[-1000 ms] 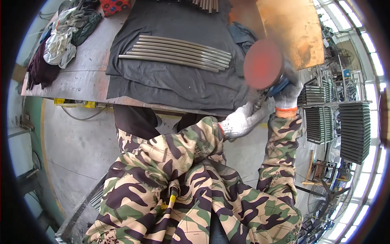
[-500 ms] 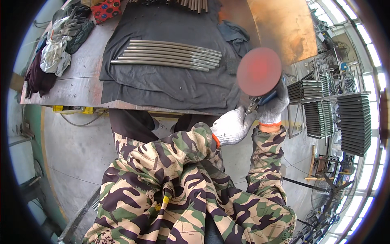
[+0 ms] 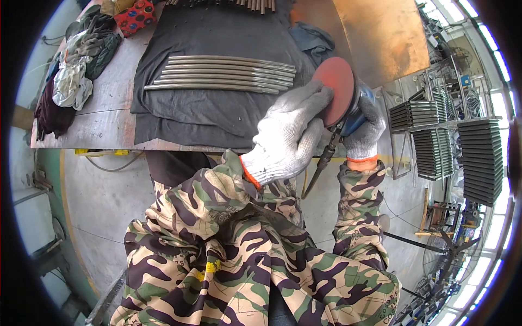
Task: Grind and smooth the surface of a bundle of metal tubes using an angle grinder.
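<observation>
My right hand [image 3: 365,127], in a white-grey knit glove with an orange cuff, is closed round the blue body of an air sander [image 3: 356,117]. The sander's round red sanding disc [image 3: 335,89] is tilted, its face turned toward the left. My left hand [image 3: 291,133], gloved the same way, is closed at the disc's left edge, fingertips over the red face; the exact grip is partly hidden. A dark hose fitting [image 3: 326,155] hangs down from the sander between my hands. Several metal tubes [image 3: 223,76] lie side by side on the dark cloth [image 3: 190,119], left of the disc.
More tubes [image 3: 261,6] lie at the table's far edge. A heap of clothes [image 3: 79,70] and a red patterned cloth [image 3: 136,17] are at the left. An orange-brown board [image 3: 380,38] stands at the far right. Racks of dark bars [image 3: 479,160] stand beyond my right arm.
My left hand has moved from the sander's hose end up to the disc. The disc has tilted leftward and looks sharper than before, when it was blurred. The right hand still holds the sander.
</observation>
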{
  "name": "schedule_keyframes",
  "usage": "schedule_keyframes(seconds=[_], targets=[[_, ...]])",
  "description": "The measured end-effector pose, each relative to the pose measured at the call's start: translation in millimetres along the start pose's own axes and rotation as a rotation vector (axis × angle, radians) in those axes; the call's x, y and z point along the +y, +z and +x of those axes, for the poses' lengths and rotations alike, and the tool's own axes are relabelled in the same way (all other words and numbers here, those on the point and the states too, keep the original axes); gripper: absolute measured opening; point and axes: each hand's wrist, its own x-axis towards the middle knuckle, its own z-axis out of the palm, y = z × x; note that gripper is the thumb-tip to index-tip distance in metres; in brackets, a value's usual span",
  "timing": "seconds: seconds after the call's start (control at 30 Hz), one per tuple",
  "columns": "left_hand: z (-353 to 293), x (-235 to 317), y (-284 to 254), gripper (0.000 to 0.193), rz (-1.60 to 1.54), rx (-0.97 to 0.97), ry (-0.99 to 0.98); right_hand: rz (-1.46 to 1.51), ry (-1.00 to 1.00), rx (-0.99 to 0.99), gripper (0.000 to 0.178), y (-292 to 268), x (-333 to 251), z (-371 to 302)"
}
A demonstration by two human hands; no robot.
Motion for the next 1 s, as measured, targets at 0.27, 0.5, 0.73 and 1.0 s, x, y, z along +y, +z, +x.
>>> schedule_keyframes(seconds=[0.27,0.5,0.73,1.0], targets=[[-1.7,-8.7,-5.6,0.04,-0.041,-0.014,-0.197,0.068,0.092,0.002,0.061,2.9,10.7,-1.7],[0.2,-12.8,-17.6,0.042,0.023,-0.138,-0.243,0.113,0.182,-0.052,0.058,10.5,9.4,-0.6],[-21.6,-54.4,-62.4,0.042,0.201,-0.364,-0.224,-0.666,-0.008,-0.073,0.05,18.7,4.6,21.2],[14.9,-162.6,-186.7,0.064,1.135,-0.437,-0.099,-1.595,-0.256,-0.346,0.05,67.9,19.7,73.1]])
